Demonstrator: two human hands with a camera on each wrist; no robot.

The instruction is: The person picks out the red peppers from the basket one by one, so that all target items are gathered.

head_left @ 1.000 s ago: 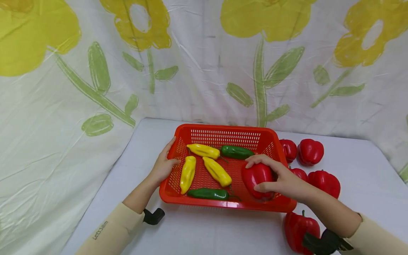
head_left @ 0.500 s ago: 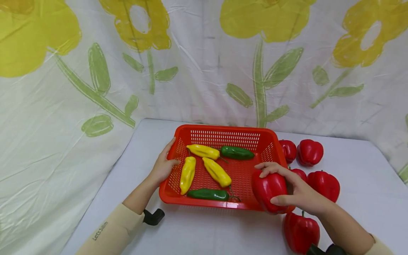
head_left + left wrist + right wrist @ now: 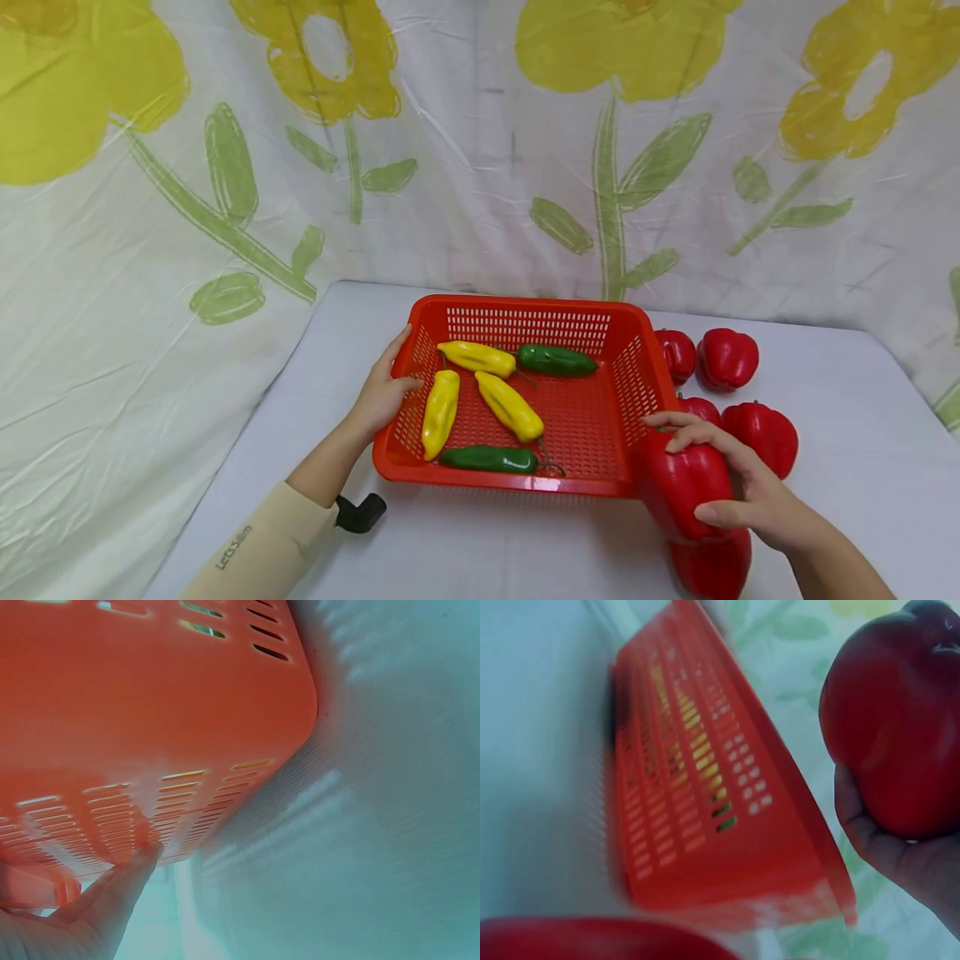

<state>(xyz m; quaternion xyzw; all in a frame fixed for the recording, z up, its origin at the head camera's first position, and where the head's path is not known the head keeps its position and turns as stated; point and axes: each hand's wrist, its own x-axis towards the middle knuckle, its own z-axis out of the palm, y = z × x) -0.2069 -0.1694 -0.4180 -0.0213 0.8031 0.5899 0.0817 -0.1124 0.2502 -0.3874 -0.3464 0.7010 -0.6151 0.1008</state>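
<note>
My right hand [image 3: 738, 479] holds a large red bell pepper [image 3: 686, 483] above the near right corner of a red plastic basket [image 3: 525, 481], thumb on the near side and fingers over the top. The right wrist view shows this bell pepper [image 3: 900, 720] in the hand, raised beside the basket. At the basket's left side, my left hand [image 3: 382, 396] grips the rim, with its thumb over the edge. In the left wrist view, fingers [image 3: 124, 889] lie against the slotted outer wall. Inside the basket are yellow peppers [image 3: 510, 407] and green peppers [image 3: 557, 360].
Several red bell peppers [image 3: 727, 358] stand on the white table [image 3: 847, 400] right of the basket. Another red bell pepper [image 3: 712, 567] is nearer, partly hidden beneath the held one. A flower-printed cloth [image 3: 465, 167] hangs behind the table.
My right hand has carried the red bell pepper from inside the basket's right part toward the right and nearer, past the basket's corner. The left hand and basket have stayed in place.
</note>
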